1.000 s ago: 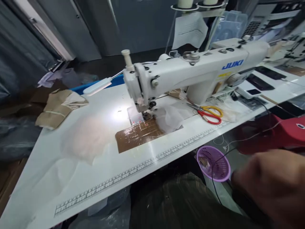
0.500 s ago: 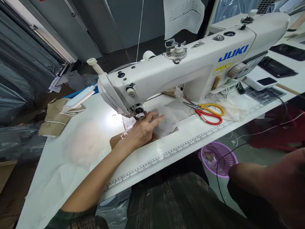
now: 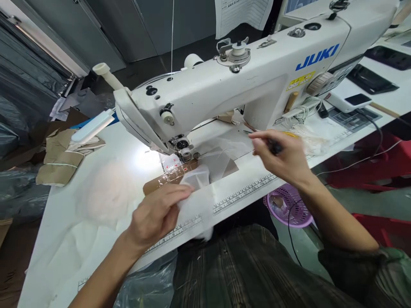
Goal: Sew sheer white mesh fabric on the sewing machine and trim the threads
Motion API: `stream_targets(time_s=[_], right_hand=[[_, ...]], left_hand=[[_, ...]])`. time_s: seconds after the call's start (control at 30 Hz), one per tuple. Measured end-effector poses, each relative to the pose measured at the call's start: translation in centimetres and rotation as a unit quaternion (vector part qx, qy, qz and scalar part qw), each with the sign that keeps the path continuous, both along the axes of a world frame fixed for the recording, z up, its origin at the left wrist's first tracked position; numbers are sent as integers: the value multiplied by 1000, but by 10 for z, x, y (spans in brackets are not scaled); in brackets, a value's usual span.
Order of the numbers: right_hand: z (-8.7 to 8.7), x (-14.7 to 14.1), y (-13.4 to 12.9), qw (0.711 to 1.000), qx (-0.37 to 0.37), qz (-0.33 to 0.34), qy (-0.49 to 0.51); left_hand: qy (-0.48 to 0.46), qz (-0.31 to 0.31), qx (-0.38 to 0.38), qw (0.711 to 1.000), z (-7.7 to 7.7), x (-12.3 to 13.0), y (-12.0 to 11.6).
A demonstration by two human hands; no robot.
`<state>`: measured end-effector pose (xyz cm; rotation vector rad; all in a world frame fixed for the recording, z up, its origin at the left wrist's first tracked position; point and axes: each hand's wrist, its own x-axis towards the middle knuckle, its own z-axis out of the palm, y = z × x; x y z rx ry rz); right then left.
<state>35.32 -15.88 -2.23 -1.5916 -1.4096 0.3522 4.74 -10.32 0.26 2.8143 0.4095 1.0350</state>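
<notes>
My left hand (image 3: 157,214) is closed in a pinch on a sheer white fabric piece (image 3: 197,205), which hangs over the table's front edge. My right hand (image 3: 282,156) has its fingers curled around a small dark object (image 3: 274,146) that I cannot make out. It is over the scissors, whose yellow handle (image 3: 290,134) shows just behind it; the rest is mostly hidden. Beyond my left hand, a brown taped guide piece (image 3: 170,176) lies under the needle area of the white sewing machine (image 3: 218,92).
A ruler strip (image 3: 240,194) runs along the table's front edge. Folded tan fabric (image 3: 59,158) lies at left, near the white lamp (image 3: 93,126). White cables (image 3: 303,111) and a phone-like device (image 3: 348,102) are at right. A purple basket (image 3: 300,220) stands below.
My left hand has drawn the sheer fabric away from the needle area, toward me. My right hand has come up from the lower right to over the scissors. The view has shifted slightly.
</notes>
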Motion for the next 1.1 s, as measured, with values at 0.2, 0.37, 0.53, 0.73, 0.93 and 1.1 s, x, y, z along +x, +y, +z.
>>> stream_targets(time_s=[0.2, 0.37, 0.53, 0.73, 0.93, 1.1], right_hand=[[-26, 11, 65, 970, -70, 3, -234], [-17, -11, 68, 966, 1, 24, -257], [1, -68, 40, 944, -44, 319, -68], [-11, -110, 48, 900, -146, 396, 109], [-17, -115, 59, 835, -320, 255, 368], [-17, -121, 64, 826, -334, 203, 407]], left_hand=[[101, 110, 118, 982, 0, -39, 20], [123, 141, 35, 982, -15, -27, 38], [113, 75, -201, 970, -23, -9, 43], [77, 102, -436, 891, -15, -15, 32], [-14, 75, -638, 766, -16, -54, 39], [-89, 164, -615, 767, -29, -63, 51]])
